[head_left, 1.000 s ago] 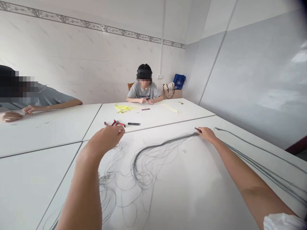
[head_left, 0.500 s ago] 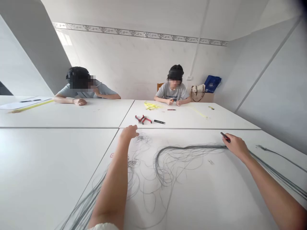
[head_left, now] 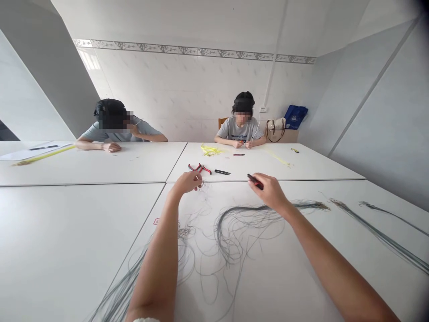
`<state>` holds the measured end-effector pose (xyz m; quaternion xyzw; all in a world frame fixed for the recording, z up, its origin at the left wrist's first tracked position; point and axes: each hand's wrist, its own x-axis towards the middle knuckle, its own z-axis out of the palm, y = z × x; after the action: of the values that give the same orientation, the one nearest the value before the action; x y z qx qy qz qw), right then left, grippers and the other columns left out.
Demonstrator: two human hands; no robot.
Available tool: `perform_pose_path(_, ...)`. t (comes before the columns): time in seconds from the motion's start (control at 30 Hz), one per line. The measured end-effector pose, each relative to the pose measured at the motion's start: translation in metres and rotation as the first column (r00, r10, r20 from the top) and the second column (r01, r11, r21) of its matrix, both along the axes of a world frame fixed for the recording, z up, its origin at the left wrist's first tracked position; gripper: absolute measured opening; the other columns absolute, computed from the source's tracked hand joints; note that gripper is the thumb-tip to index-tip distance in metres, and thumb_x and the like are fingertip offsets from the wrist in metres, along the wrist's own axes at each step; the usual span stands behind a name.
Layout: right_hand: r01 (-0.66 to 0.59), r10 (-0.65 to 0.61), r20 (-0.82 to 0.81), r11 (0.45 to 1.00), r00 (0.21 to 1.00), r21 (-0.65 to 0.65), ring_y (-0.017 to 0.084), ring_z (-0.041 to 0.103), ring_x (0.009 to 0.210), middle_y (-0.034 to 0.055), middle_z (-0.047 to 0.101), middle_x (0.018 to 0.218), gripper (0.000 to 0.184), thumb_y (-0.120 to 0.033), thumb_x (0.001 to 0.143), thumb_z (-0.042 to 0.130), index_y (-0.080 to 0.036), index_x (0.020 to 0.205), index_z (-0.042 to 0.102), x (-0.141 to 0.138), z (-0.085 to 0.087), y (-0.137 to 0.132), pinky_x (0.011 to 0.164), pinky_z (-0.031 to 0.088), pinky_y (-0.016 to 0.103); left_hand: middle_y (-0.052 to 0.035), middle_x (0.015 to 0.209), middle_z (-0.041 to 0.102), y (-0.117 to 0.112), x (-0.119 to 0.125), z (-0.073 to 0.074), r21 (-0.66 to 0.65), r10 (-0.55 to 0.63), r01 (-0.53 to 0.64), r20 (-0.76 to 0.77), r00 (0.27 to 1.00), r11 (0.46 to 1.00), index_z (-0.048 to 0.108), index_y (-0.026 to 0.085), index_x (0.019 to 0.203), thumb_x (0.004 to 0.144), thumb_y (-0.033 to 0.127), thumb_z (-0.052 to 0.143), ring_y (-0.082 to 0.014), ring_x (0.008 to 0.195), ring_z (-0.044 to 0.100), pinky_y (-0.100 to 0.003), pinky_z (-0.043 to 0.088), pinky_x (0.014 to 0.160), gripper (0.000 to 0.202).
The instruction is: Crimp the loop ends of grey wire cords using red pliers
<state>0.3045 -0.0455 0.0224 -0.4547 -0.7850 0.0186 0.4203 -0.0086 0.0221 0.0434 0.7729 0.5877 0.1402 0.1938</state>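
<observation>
My left hand [head_left: 188,182] is closed, fingertips pinched on a small tangle of thin wires [head_left: 204,185] near the seam between the tables. My right hand [head_left: 271,191] is wrapped around a black-and-red hand tool [head_left: 256,181], its black end pointing left; its exact kind I cannot make out. Below that hand, a long bundle of thin grey wires [head_left: 234,209] curves across the table, its left end fanned into loose strands. Another grey wire bundle [head_left: 124,286] runs partly under my left forearm, which hides some of it. A loose wire tangle [head_left: 185,231] lies beside that forearm.
Red-handled pliers [head_left: 205,170] and black thread snips [head_left: 222,172] lie beyond my hands. Further grey bundles [head_left: 372,228] stretch along the right. Two people sit opposite, with yellow strands [head_left: 211,150], a red pen-like tool [head_left: 239,154] and a yellow cutter [head_left: 294,150] on their tables.
My right hand has moved left with the tool, uncovering the bundle's brownish right end. My left hand has shifted slightly right onto the small wire tangle, which now hangs at its fingertips.
</observation>
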Motion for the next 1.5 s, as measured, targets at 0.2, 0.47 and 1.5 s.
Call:
perform_pose_path(0.2, -0.253, 0.189, -0.293, 0.947, 0.937, -0.199, 0.013, 0.049, 0.065, -0.0005, 0.057, 0.072, 0.024, -0.040, 0.094, 0.056, -0.020, 0.081, 0.058, -0.064, 0.014, -0.013, 0.065, 0.040, 0.026, -0.0034, 0.081, 0.076, -0.031, 0.011, 0.043, 0.073, -0.127, 0.115, 0.202, 0.971, 0.991, 0.060, 0.020, 0.097, 0.089, 0.036, 0.053, -0.0183, 0.072, 0.073, -0.031, 0.053, 0.073, 0.019)
perform_pose_path(0.47, -0.377, 0.175, -0.556, 0.885, 0.812, -0.273, 0.011, 0.044, 0.059, -0.0014, 0.059, 0.073, 0.022, -0.041, 0.088, 0.063, -0.020, 0.084, 0.061, -0.095, 0.006, -0.018, 0.058, 0.041, 0.025, 0.0001, 0.071, 0.075, -0.065, 0.029, 0.071, 0.124, -0.174, 0.149, 0.224, 0.959, 0.981, 0.064, 0.022, 0.106, 0.090, 0.031, 0.053, -0.0179, 0.071, 0.072, -0.026, 0.044, 0.059, 0.022)
perform_pose_path(1.5, -0.326, 0.114, -0.627, 0.916, 0.771, -0.234, 0.009, 0.039, 0.058, -0.0049, 0.048, 0.069, 0.017, -0.030, 0.086, 0.062, -0.021, 0.077, 0.051, -0.098, 0.011, -0.024, 0.056, 0.035, 0.024, 0.0016, 0.070, 0.077, -0.079, 0.044, 0.077, 0.167, -0.186, 0.154, 0.200, 0.962, 0.974, 0.065, 0.022, 0.101, 0.089, 0.023, 0.051, -0.0183, 0.075, 0.075, -0.027, 0.050, 0.067, 0.018)
